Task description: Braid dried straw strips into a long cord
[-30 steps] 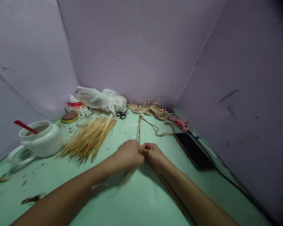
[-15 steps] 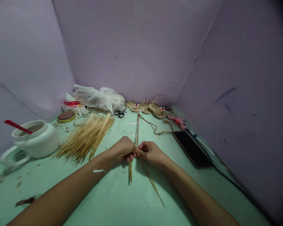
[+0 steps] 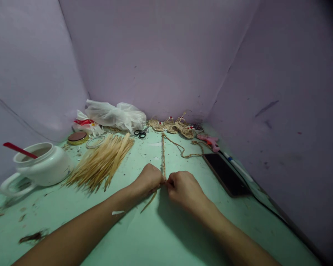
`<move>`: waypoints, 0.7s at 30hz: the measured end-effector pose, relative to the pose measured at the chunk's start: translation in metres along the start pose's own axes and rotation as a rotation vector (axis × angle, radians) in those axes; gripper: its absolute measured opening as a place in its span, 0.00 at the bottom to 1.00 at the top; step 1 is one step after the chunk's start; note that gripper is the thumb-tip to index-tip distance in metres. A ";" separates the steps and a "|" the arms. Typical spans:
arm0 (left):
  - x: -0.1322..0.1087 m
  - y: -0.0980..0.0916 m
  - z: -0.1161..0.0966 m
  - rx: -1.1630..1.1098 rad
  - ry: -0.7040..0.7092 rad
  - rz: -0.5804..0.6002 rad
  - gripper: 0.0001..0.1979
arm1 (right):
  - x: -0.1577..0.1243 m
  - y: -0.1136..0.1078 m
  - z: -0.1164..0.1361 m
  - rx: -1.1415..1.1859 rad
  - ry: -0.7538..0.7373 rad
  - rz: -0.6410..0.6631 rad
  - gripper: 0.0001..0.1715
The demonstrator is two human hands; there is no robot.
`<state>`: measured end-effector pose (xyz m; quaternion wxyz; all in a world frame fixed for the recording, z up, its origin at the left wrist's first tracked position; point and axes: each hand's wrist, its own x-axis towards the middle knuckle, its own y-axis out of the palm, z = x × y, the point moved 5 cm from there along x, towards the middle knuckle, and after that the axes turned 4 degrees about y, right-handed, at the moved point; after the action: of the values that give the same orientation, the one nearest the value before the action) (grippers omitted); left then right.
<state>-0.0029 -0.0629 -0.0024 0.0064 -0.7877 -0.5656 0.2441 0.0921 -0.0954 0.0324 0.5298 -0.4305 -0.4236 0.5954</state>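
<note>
A thin tan braided cord runs straight from the back of the table toward me. My left hand is closed on its near end, and a loose fibre strand hangs out below that hand. Close beside it, my right hand is closed in a pinch at the same end of the cord; its fingertips almost touch the left ones. The strand inside the right fingers is mostly hidden. From its far end the cord bends back and lies in a wavy line toward the right.
A bundle of straw strips lies left, beside a white mug with a red-handled utensil. Scissors, a plastic bag and woven slippers line the back. On the right are a pink glue gun and a phone.
Both hands have come slightly nearer to me. The right hand has turned knuckles up, and the long strand that trailed below it no longer shows. The left strand now slants leftward.
</note>
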 end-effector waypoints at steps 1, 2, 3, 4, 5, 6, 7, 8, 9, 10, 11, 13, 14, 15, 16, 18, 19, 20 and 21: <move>-0.003 0.001 -0.002 -0.009 -0.023 0.012 0.10 | -0.003 0.001 0.003 -0.019 -0.011 0.006 0.13; -0.004 0.001 -0.003 -0.005 -0.040 0.019 0.09 | -0.006 0.002 0.007 -0.039 -0.022 0.012 0.13; -0.005 0.001 -0.003 -0.002 -0.043 0.028 0.09 | -0.008 0.003 0.010 -0.060 -0.033 0.016 0.12; -0.004 0.001 -0.003 -0.011 -0.026 0.039 0.09 | -0.010 0.005 0.012 -0.074 -0.045 0.017 0.12; -0.002 0.001 -0.003 -0.022 0.002 0.051 0.08 | -0.012 0.006 0.014 -0.078 -0.060 0.012 0.11; 0.000 0.001 -0.002 -0.033 0.032 0.058 0.07 | -0.012 0.007 0.015 -0.068 -0.079 0.001 0.11; 0.002 0.001 -0.001 -0.048 0.060 0.070 0.06 | -0.011 0.007 0.014 -0.042 -0.098 -0.012 0.10; 0.004 0.000 0.000 -0.068 0.079 0.082 0.05 | -0.010 0.007 0.012 0.004 -0.119 -0.016 0.10; 0.005 -0.001 0.001 -0.093 0.086 0.099 0.04 | -0.006 0.006 0.008 0.070 -0.131 -0.005 0.10; 0.006 -0.002 0.001 -0.120 0.089 0.116 0.03 | -0.001 0.006 0.002 0.157 -0.122 0.019 0.11; 0.006 -0.003 0.001 -0.150 0.095 0.138 0.04 | 0.004 0.005 -0.005 0.266 -0.094 0.044 0.13; 0.005 -0.005 -0.002 -0.199 0.107 0.177 0.06 | 0.017 0.003 -0.021 0.556 0.030 0.061 0.17; 0.005 -0.006 -0.003 -0.211 0.108 0.190 0.06 | 0.022 0.001 -0.028 0.728 0.103 0.022 0.16; 0.005 -0.006 -0.003 -0.217 0.107 0.204 0.05 | 0.026 0.001 -0.033 0.895 0.171 0.016 0.13; 0.005 -0.006 -0.003 -0.217 0.107 0.215 0.04 | 0.027 0.004 -0.034 1.046 0.227 0.051 0.10; 0.005 -0.006 -0.003 -0.203 0.123 0.225 0.04 | 0.027 0.016 -0.026 1.248 0.280 0.231 0.05; 0.006 -0.005 -0.002 -0.188 0.135 0.226 0.04 | 0.025 0.022 -0.021 1.281 0.284 0.327 0.05; 0.006 -0.005 -0.002 -0.168 0.145 0.224 0.03 | 0.023 0.027 -0.017 1.275 0.279 0.388 0.06; 0.007 -0.005 -0.001 -0.136 0.151 0.214 0.03 | 0.021 0.031 -0.015 1.243 0.270 0.402 0.07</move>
<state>-0.0053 -0.0548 -0.0026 -0.0306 -0.8583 -0.4913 0.1446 0.0962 -0.0758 -0.0031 0.6064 -0.1863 0.1571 0.7570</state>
